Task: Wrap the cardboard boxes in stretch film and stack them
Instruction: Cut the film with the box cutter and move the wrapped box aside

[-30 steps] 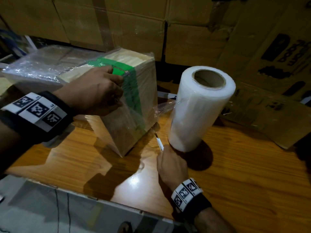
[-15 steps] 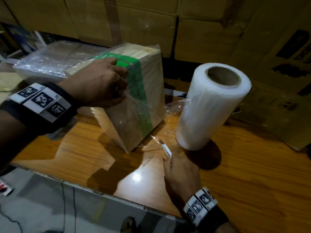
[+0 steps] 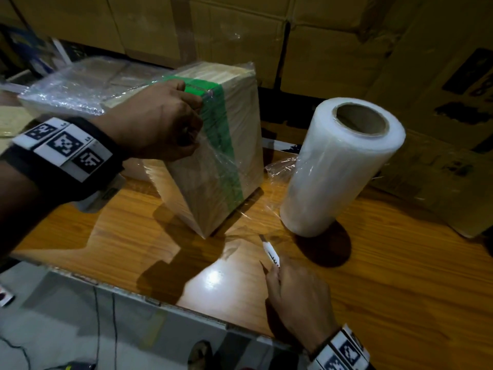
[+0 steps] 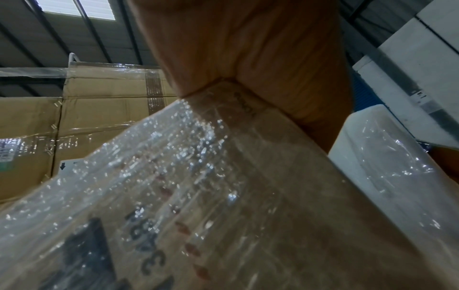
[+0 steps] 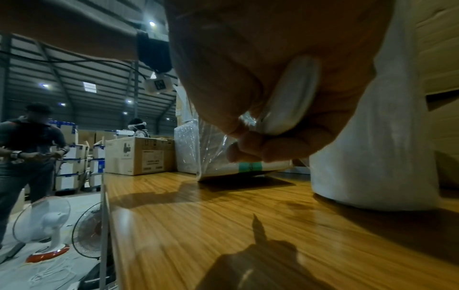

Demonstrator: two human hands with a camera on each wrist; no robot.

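A cardboard box [image 3: 229, 145] with a green tape band stands tilted on one edge on the wooden table [image 3: 400, 289], covered in clear film. My left hand [image 3: 160, 121] grips its upper left edge, fingers curled over the film; the left wrist view shows the film-covered box [image 4: 223, 196] under my palm. A white stretch film roll [image 3: 338, 166] stands upright to the right, a loose film sheet running from it to the box. My right hand [image 3: 296, 295] holds a white utility knife [image 3: 270, 253] near the table front, its blade pointing at the film; the knife [image 5: 290, 94] lies in my curled fingers.
A flat wrapped package [image 3: 80, 86] lies behind the box at the left. Large cartons [image 3: 320, 36] wall the back, and flattened cardboard [image 3: 440, 182] leans at the right. Beyond the table edge are floor fans [image 5: 44, 225], stacked boxes and two people [image 5: 27, 147].
The knife in my right hand has drawn back toward the table front, away from the roll's base. The left hand keeps its hold on the box; the view shifted slightly.
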